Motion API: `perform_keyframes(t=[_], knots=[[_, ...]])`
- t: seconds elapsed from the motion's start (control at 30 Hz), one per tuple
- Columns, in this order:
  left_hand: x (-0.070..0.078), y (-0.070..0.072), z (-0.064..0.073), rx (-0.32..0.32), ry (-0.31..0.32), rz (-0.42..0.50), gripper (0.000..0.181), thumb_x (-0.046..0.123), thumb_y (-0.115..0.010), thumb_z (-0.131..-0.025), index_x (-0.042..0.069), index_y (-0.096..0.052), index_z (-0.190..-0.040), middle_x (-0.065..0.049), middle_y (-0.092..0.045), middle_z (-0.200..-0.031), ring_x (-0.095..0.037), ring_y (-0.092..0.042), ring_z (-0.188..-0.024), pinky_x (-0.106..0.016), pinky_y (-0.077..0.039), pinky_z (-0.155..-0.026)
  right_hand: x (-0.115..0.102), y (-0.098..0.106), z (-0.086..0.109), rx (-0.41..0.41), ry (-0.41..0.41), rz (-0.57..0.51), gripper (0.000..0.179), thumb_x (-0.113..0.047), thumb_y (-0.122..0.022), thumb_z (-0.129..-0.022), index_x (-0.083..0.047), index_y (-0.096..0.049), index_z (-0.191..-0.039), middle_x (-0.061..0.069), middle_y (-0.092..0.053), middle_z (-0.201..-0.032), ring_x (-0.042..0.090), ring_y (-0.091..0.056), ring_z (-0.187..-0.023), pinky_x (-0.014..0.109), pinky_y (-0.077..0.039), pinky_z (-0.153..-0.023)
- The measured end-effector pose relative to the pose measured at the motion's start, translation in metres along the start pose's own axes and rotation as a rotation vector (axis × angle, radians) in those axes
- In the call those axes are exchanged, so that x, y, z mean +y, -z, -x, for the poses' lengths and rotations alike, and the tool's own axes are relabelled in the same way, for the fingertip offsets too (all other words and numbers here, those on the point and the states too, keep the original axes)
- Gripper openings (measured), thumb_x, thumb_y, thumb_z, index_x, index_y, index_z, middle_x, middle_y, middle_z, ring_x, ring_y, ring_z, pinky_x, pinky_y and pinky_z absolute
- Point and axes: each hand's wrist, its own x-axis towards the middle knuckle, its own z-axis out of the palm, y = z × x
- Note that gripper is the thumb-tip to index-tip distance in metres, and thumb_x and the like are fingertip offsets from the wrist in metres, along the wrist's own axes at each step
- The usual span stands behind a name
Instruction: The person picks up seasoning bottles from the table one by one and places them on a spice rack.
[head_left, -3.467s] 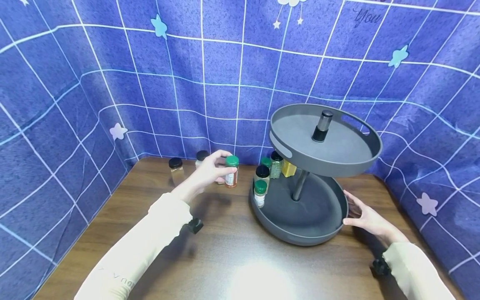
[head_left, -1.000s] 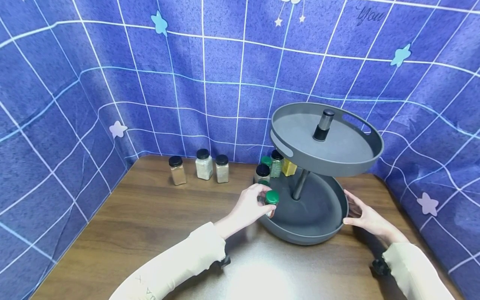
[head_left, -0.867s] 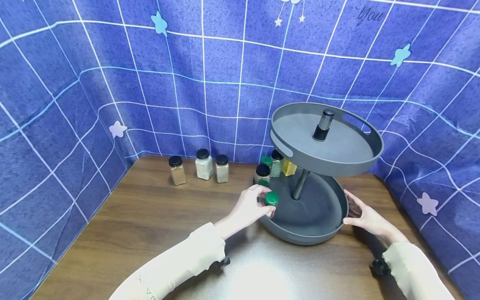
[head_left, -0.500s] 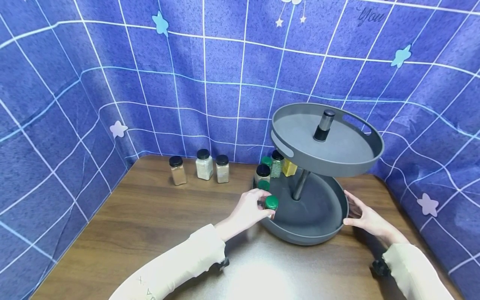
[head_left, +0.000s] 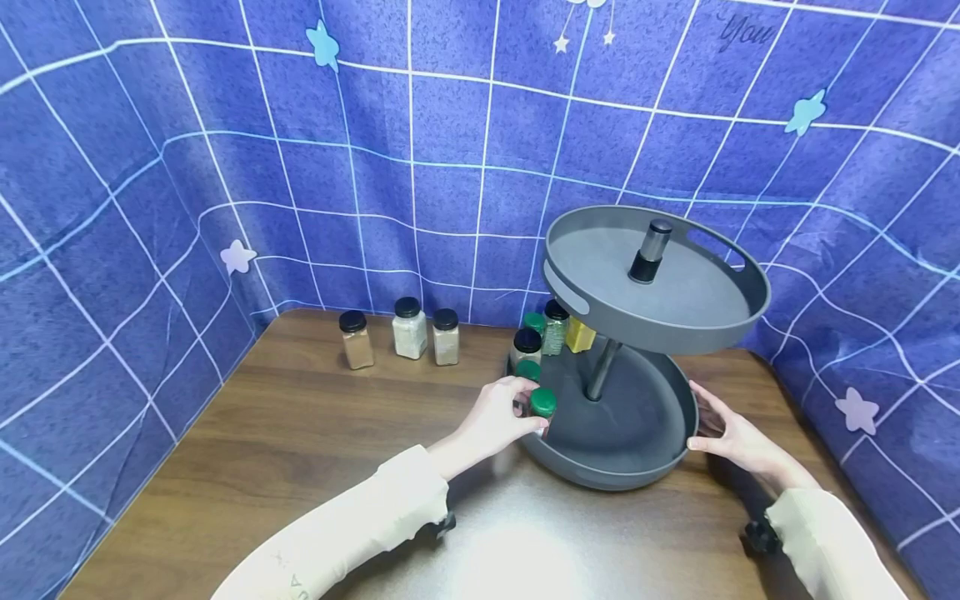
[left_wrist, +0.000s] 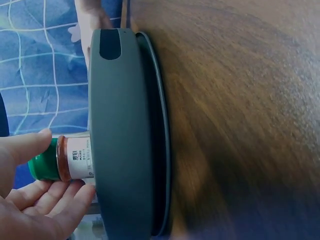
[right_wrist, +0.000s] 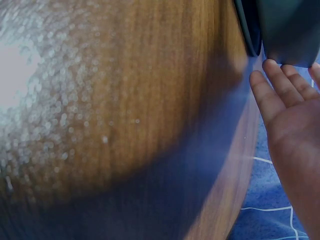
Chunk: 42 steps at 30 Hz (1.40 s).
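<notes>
In the head view, my left hand (head_left: 493, 418) has its thumb and fingers around a green-lidded spice jar (head_left: 542, 403) at the left front of the lower tray (head_left: 600, 479). The left wrist view shows the jar's white label (left_wrist: 80, 156) and reddish contents, with its base hidden behind the tray wall; the thumb lies at the lid and the fingers along the opposite side. On the tray's right, my right hand (head_left: 738, 435) rests spread fingertips against the outer wall. Those fingers (right_wrist: 285, 90) look fairly straight in the right wrist view.
Behind the held jar, several spice jars and a yellow container (head_left: 581, 335) stand along the lower tray's left edge. The upper tray (head_left: 660, 325) overhangs them on a central post (head_left: 602, 371). Three black-lidded jars, one pale (head_left: 409, 333), stand on the wooden table (head_left: 300, 433) at back left.
My left hand has carried the green-lidded spice jar from the table rightward into the lower tray. Within the last second the jar has sunk slightly lower. My right hand has stayed at the tray's edge.
</notes>
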Motion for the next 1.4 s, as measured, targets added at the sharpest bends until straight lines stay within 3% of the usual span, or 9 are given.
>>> perform_keyframes(t=[0.47,0.87,1.13,1.4], knots=[[0.003,0.015,0.003,-0.021,0.016,0.034,0.047,0.014,-0.079,-0.074,0.0,-0.06,-0.115,-0.011,-0.065,-0.107,-0.022,-0.063,-0.095,-0.032,-0.056,-0.079,0.0,0.0,0.0,-0.001,0.008,0.001,0.087,0.002,-0.068,-0.082,0.002,-0.012,-0.149,0.039,-0.027,-0.137,-0.009,-0.045,-0.116,0.009,-0.041,-0.091],[-0.012,0.028,0.016,0.041,-0.008,-0.093,0.066,0.019,-0.082,-0.072,0.002,-0.051,-0.128,-0.015,-0.059,-0.116,-0.026,-0.061,-0.102,-0.039,-0.052,-0.087,0.0,0.0,0.0,-0.001,0.007,-0.009,0.087,0.002,-0.068,-0.082,0.002,-0.012,-0.149,0.041,-0.026,-0.137,-0.008,-0.045,-0.116,0.009,-0.041,-0.092],[-0.022,0.022,0.019,-0.015,0.097,-0.133,0.094,0.033,-0.083,-0.069,0.005,-0.032,-0.144,-0.017,-0.041,-0.14,-0.03,-0.042,-0.129,-0.042,-0.036,-0.108,0.003,0.0,0.0,-0.001,0.015,-0.008,0.088,0.002,-0.069,-0.082,0.002,-0.012,-0.149,0.041,-0.026,-0.136,-0.007,-0.046,-0.116,0.009,-0.041,-0.092],[-0.029,0.011,0.019,-0.051,0.189,-0.162,0.121,0.044,-0.085,-0.062,0.008,-0.012,-0.151,-0.019,-0.019,-0.153,-0.034,-0.02,-0.14,-0.05,-0.024,-0.113,0.002,0.001,0.0,0.001,0.022,-0.005,0.088,0.003,-0.069,-0.081,0.003,-0.012,-0.148,0.04,-0.028,-0.136,-0.006,-0.047,-0.116,0.009,-0.042,-0.092]])
